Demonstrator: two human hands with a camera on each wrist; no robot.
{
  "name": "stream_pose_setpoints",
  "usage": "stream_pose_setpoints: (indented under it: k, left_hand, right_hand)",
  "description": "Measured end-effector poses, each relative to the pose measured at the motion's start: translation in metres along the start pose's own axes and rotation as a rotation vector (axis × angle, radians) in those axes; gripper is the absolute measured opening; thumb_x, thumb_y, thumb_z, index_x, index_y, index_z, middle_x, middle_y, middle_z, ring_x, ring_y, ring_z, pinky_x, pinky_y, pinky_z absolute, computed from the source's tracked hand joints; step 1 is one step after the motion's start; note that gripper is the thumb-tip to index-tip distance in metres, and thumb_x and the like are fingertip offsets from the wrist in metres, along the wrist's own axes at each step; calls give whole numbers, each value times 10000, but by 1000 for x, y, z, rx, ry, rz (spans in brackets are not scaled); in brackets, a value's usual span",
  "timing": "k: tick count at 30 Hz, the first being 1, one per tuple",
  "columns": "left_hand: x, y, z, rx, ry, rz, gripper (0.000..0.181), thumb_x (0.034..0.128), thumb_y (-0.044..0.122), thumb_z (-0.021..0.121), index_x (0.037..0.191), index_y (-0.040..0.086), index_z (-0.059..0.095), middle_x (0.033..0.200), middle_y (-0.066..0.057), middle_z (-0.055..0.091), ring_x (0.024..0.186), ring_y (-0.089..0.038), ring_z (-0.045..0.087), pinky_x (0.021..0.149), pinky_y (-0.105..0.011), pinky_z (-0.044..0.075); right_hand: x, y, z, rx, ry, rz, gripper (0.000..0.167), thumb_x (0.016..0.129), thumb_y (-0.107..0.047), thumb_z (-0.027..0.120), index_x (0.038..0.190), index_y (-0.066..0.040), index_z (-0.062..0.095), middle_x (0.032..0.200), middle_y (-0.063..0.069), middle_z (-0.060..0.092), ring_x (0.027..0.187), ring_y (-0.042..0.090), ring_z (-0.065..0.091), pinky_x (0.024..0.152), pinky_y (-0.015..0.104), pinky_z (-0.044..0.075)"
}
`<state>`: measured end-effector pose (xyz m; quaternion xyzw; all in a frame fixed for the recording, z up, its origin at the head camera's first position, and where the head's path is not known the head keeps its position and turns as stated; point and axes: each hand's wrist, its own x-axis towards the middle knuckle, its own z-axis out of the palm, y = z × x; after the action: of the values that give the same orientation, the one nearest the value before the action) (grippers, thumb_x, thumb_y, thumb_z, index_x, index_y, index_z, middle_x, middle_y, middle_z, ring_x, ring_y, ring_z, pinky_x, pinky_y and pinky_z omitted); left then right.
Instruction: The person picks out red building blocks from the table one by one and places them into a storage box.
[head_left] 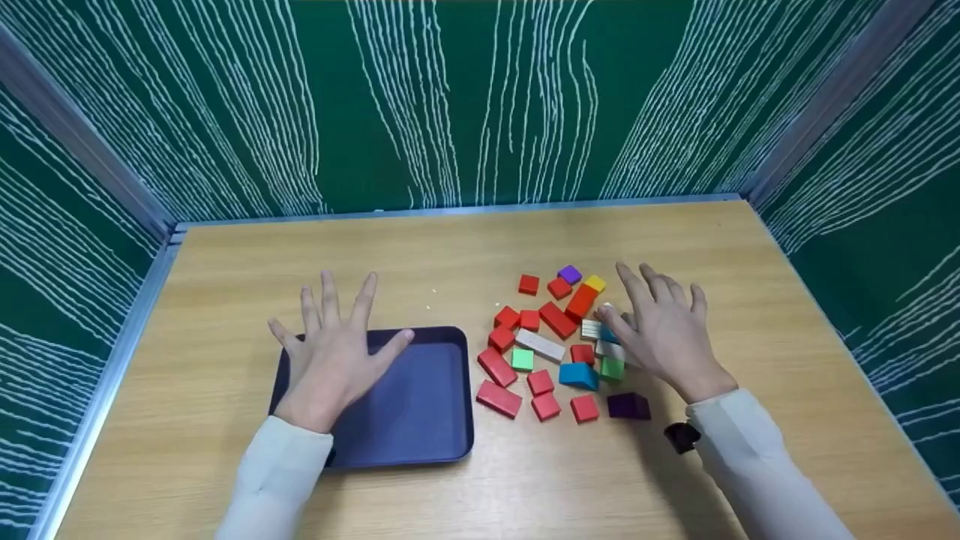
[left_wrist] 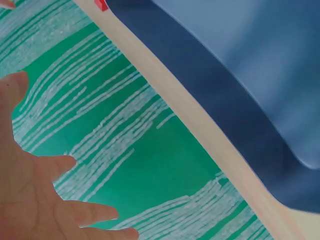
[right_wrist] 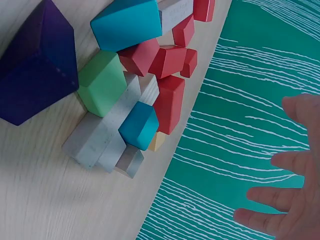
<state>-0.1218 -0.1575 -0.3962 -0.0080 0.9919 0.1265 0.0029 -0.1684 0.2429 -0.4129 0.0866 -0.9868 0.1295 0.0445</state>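
With fingers spread, my left hand (head_left: 330, 367) hovers over the left part of a dark blue tray (head_left: 405, 412); it grips nothing. My right hand (head_left: 667, 334) is held above the right edge of a group of coloured blocks, its fingers extended and apart from them. Closest to it in the right wrist view are a green block (right_wrist: 102, 82), a small blue block (right_wrist: 140, 125), pale grey blocks (right_wrist: 90, 140) and a dark purple block (right_wrist: 40, 65). Several red blocks (head_left: 499, 399) lie between the tray and the right hand. A larger blue block (head_left: 578, 375) sits among them.
The wooden table (head_left: 540, 487) bears everything. Green panels with white wavy lines (head_left: 517, 105) enclose its back and sides. A purple block (head_left: 570, 274) and a yellow block (head_left: 596, 283) lie at the group's far end. A small black object (head_left: 681, 436) is beside the right cuff.
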Motion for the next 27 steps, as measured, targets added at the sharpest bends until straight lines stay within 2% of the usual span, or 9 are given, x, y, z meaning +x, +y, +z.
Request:
stream_pose_setpoints:
  k: [8, 14, 17, 22, 25, 27]
  left_hand:
    - [-12, -47, -7, -11, -30, -109, 1004, 861, 861, 316, 1622, 250, 78, 1610, -305, -64, 1432, -571, -65, 922, -826, -148]
    - [-18, -80, 2, -78, -49, -182, 1013, 889, 812, 387, 1619, 222, 6, 1592, -347, -42, 1404, -622, -22, 913, -852, -99]
    - [-20, -92, 12, -115, -78, -199, 1013, 911, 775, 414, 1614, 202, -36, 1586, -359, -16, 1399, -630, 21, 932, -863, -20]
    - [-20, -109, 30, -138, -188, -248, 1022, 965, 700, 412, 1586, 73, -103, 1546, -410, 73, 1373, -630, 135, 973, -815, 188]
    - [-21, -119, 41, -145, -223, -271, 904, 1028, 572, 413, 1559, -60, 45, 1460, -436, 242, 1287, -606, 331, 938, -718, 358]
    - [-24, -126, 48, -147, -215, -272, 727, 1067, 435, 408, 1488, -126, 213, 1340, -430, 390, 1166, -577, 474, 875, -650, 439]
  right_hand:
    - [4, -4, 1, 21, -10, -16, 742, 995, -501, 564, 1573, -123, 293, 1543, 293, 302, 1366, 528, 285, 1079, 744, 28]
    - [5, -6, 5, 7, -13, -19, 723, 1002, -503, 551, 1569, -128, 303, 1532, 297, 317, 1340, 548, 308, 1071, 752, 36]
    - [6, -7, 7, -4, -24, -9, 729, 1001, -506, 554, 1574, -139, 294, 1538, 292, 309, 1342, 550, 303, 1070, 755, 34]
    - [8, -11, 11, -3, -42, -10, 748, 994, -522, 557, 1580, -146, 282, 1542, 296, 299, 1342, 562, 297, 1068, 758, 29]
    - [8, -13, 14, -2, -38, -14, 743, 990, -505, 575, 1577, -151, 288, 1534, 299, 311, 1339, 562, 304, 1065, 762, 22]
    - [10, -15, 17, -1, -32, -21, 733, 990, -494, 583, 1574, -154, 298, 1524, 300, 328, 1336, 555, 315, 1064, 762, 22]
